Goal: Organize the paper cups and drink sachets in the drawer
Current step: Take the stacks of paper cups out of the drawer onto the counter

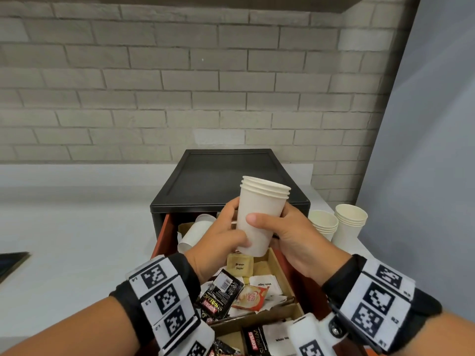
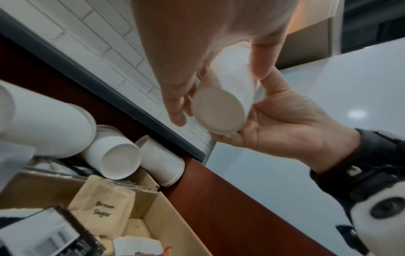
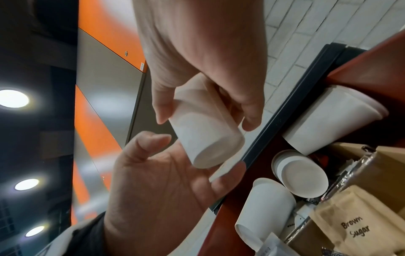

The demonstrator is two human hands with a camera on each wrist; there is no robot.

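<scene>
A stack of white paper cups [image 1: 262,194] is held upright above the open red drawer [image 1: 164,237]. My left hand [image 1: 235,224] grips its lower left side and my right hand [image 1: 272,219] wraps round its right side, thumb across the front. The left wrist view shows the stack's base [image 2: 219,112] between both hands. Several loose cups [image 1: 198,229] [image 2: 114,155] [image 3: 302,178] lie on their sides at the drawer's back. Sachets fill cardboard compartments nearer me: brown sugar [image 1: 240,265], black Kopiko [image 1: 221,294], a creamer sachet [image 1: 253,296].
The drawer slides out of a black cabinet [image 1: 226,181] on a white counter [image 1: 77,227] against a brick wall. Two more cup stacks [image 1: 323,224] [image 1: 350,222] stand on the counter right of the cabinet. A dark flat object [image 1: 12,263] lies at the left edge.
</scene>
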